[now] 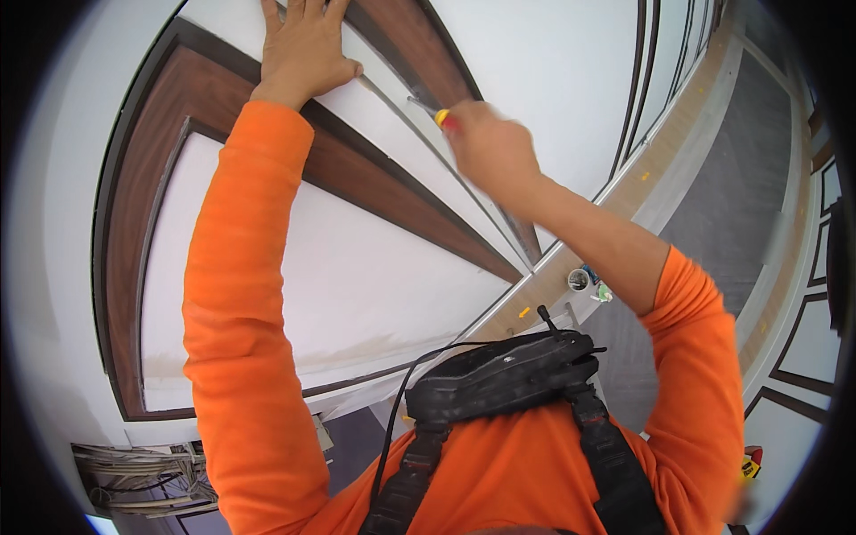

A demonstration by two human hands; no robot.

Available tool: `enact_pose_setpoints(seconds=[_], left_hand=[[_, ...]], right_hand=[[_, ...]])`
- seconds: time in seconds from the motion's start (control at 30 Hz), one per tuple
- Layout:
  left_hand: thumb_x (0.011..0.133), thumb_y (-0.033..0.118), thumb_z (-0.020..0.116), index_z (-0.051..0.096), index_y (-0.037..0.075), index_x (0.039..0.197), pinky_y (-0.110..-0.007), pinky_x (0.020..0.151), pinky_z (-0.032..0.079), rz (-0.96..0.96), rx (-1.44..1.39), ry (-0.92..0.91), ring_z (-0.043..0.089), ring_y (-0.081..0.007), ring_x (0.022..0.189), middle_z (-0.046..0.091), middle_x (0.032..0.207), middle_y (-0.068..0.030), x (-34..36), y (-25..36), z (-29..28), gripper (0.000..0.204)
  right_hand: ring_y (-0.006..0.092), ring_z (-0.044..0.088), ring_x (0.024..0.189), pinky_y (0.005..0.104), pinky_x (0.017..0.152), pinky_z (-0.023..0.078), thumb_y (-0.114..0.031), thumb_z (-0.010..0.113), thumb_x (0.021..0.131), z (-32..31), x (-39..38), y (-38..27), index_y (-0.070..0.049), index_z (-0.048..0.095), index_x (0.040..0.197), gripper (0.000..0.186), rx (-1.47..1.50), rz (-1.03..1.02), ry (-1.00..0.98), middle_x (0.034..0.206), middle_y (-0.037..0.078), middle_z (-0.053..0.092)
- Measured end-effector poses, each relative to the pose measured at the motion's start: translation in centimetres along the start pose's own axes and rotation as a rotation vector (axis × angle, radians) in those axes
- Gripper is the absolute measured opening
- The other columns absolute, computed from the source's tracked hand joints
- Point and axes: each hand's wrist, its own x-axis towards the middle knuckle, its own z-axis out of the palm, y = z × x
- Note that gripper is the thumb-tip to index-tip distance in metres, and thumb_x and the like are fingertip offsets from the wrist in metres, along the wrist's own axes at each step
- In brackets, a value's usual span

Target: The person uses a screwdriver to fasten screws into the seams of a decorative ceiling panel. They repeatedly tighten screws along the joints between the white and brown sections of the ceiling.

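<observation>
My left hand (pixel 306 46) is pressed flat, fingers spread, on the white strip between two brown-framed wall panels. In my right hand (pixel 492 153) is a screwdriver (pixel 440 117) with a yellow and red handle, my fingers wrapped round it. Its thin metal shaft points up and left; the tip lies at or close to a narrow groove (pixel 446 152) running down the white strip. Whether the tip touches cannot be made out. Dark brown moulding (pixel 374 169) borders the white panel (pixel 357 259) on the left, and another brown moulding (pixel 406 49) runs under my right hand.
A ledge (pixel 553 276) with yellow arrow marks runs along the wall's foot. Below stand a small round container (pixel 579 280) and a crumpled green-white item (pixel 604 292). Bundled cables (pixel 147 477) hang at lower left. A black chest pack (pixel 504 374) sits on my front.
</observation>
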Motion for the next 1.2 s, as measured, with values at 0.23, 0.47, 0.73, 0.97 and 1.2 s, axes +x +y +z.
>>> enact_pose_setpoints(seconds=[0.23, 0.47, 0.73, 0.97, 1.2], left_hand=[[0.067, 0.052, 0.088, 0.023, 0.013, 0.164, -0.067, 0.124, -0.004, -0.006, -0.010, -0.052, -0.002, -0.0423, 0.159, 0.008, 0.171, -0.0238, -0.3, -1.7, 1.3, 0.122], [0.067, 0.054, 0.088, 0.023, 0.013, 0.164, -0.067, 0.124, -0.004, 0.000, 0.044, -0.051, -0.002, -0.0425, 0.159, 0.008, 0.171, -0.0232, -0.3, -1.9, 0.6, 0.122], [0.059, 0.023, 0.095, 0.021, 0.036, 0.164, -0.072, 0.121, 0.009, 0.015, 0.031, 0.083, 0.008, -0.0318, 0.161, 0.012, 0.174, -0.0054, -0.7, -4.0, 6.5, 0.129], [0.061, 0.023, 0.094, 0.015, 0.032, 0.166, -0.065, 0.125, 0.008, -0.022, 0.159, 0.085, 0.007, -0.0306, 0.161, 0.009, 0.174, -0.0036, -2.4, -7.5, 6.9, 0.132], [0.062, 0.018, 0.093, 0.015, 0.033, 0.166, -0.067, 0.123, 0.013, 0.068, 0.084, 0.241, 0.008, -0.0306, 0.160, 0.010, 0.174, -0.0022, -1.0, -9.0, 12.0, 0.131]], right_hand=[[0.0276, 0.068, 0.078, 0.0407, 0.065, 0.053, -0.011, 0.067, 0.092, 0.6, 0.9, -0.6, 0.003, 0.064, 0.105, 0.020, 0.815, 0.530, -0.193, 0.095, 0.019, 0.068], [0.0253, 0.066, 0.074, 0.0421, 0.061, 0.052, -0.010, 0.065, 0.092, 0.1, 1.6, -0.7, -0.002, 0.062, 0.100, 0.012, -0.189, -0.236, -0.017, 0.090, 0.015, 0.068], [0.0151, 0.055, 0.063, 0.0350, 0.052, 0.045, -0.022, 0.068, 0.090, 2.1, 2.6, -2.6, -0.003, 0.069, 0.094, 0.020, 0.975, 0.770, -0.512, 0.079, 0.011, 0.065], [0.0343, 0.070, 0.090, 0.0438, 0.072, 0.058, -0.008, 0.070, 0.082, 4.4, 1.2, -6.9, 0.003, 0.062, 0.117, 0.038, -0.136, -0.235, 0.027, 0.096, 0.022, 0.068], [0.0272, 0.061, 0.053, 0.0529, 0.046, 0.048, -0.028, 0.062, 0.093, 6.4, 3.0, -4.5, 0.004, 0.062, 0.069, 0.040, 1.214, 0.892, -0.344, 0.065, 0.014, 0.062]])
